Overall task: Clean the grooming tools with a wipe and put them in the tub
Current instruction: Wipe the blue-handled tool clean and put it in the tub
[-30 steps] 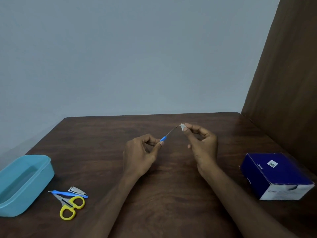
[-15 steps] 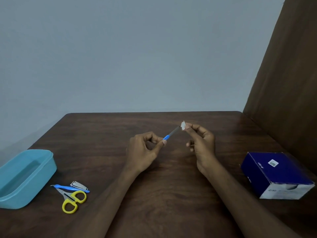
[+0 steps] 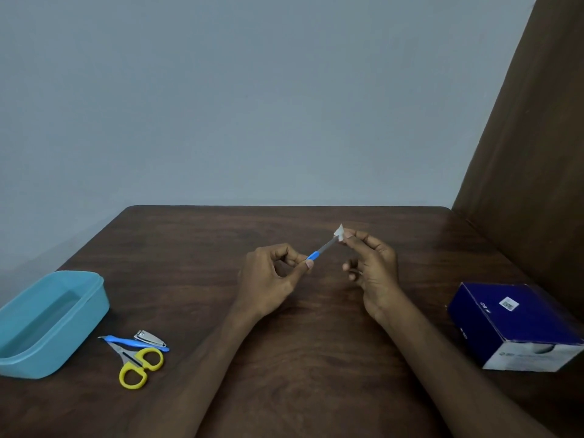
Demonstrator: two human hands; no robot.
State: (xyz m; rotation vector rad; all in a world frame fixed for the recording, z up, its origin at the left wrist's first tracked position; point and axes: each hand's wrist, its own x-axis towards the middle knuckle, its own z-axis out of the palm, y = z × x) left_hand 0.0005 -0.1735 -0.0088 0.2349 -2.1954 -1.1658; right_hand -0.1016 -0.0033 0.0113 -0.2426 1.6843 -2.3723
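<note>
Nearest, by the table's (image 3: pixel 316 358) left edge: yellow-handled scissors (image 3: pixel 137 365), a blue-handled tool (image 3: pixel 134 342) and a nail clipper (image 3: pixel 146 338) lie touching, just right of the open teal tub (image 3: pixel 79 324); a dark blue box (image 3: pixel 521 324) sits by the right edge. Farther in, mid-table and raised off it: left hand (image 3: pixel 268 286) pinches the blue handle of a thin file-like tool (image 3: pixel 320 250), its metal end angled up-right. Right hand (image 3: pixel 373 270) pinches a small white wipe (image 3: pixel 340 232) round that tip, other fingers loosely curled.
</note>
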